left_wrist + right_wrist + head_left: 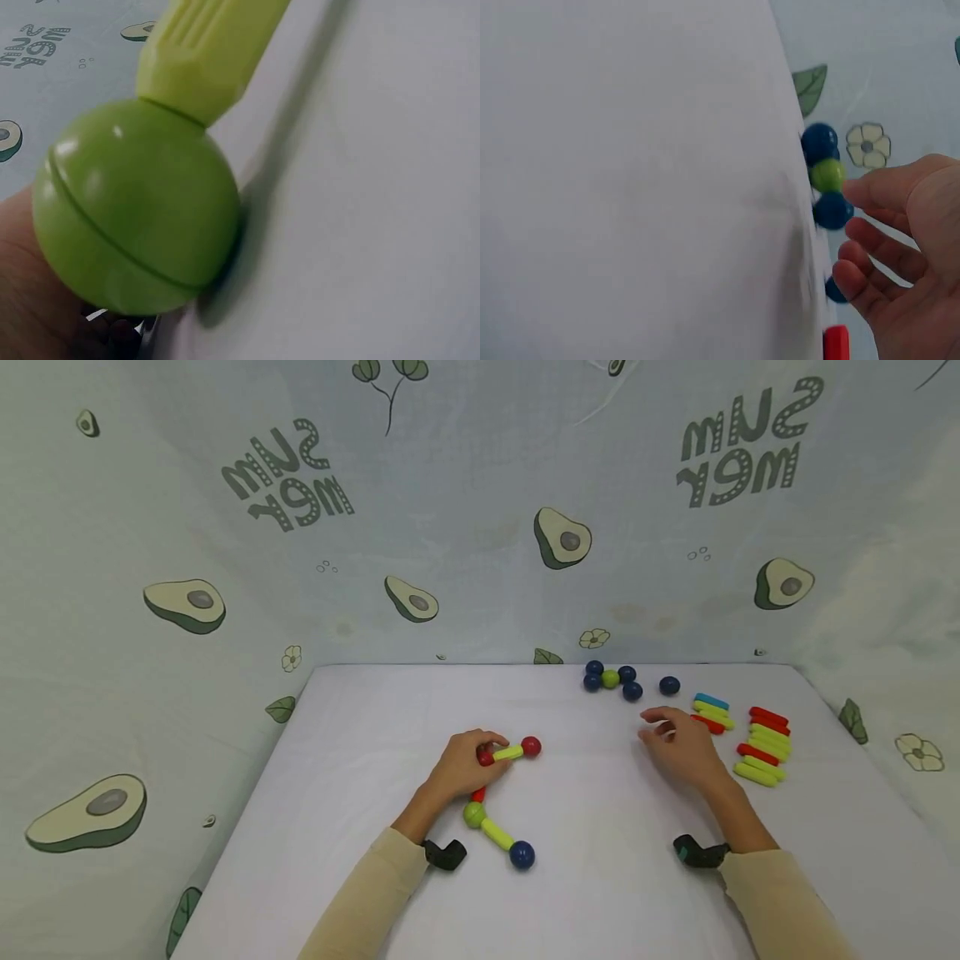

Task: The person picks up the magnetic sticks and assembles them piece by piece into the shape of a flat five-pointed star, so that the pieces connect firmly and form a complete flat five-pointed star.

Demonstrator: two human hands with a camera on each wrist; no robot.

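Note:
My left hand (pixel 454 767) holds a joined stick-and-ball piece at a red ball (pixel 486 756), its fingers bent around it. From that ball a yellow-green stick (pixel 508 752) leads to another red ball (pixel 531 746). Below the hand a red stick (pixel 478 794), partly hidden, meets a green ball (pixel 474 814), large in the left wrist view. Another yellow-green stick (pixel 497 834) joins the green ball to a blue ball (pixel 522 855). My right hand (pixel 681 750) holds nothing, its fingers loosely bent and spread, left of a small group of sticks (pixel 716 710).
Several blue balls (pixel 627 674) and a green ball (pixel 611 679) cluster at the table's back edge, with a lone blue ball (pixel 670 686) to their right. A larger row of red and yellow-green sticks (pixel 767 746) lies at the right. A printed cloth (pixel 480 527) hangs behind the white table (pixel 360 735).

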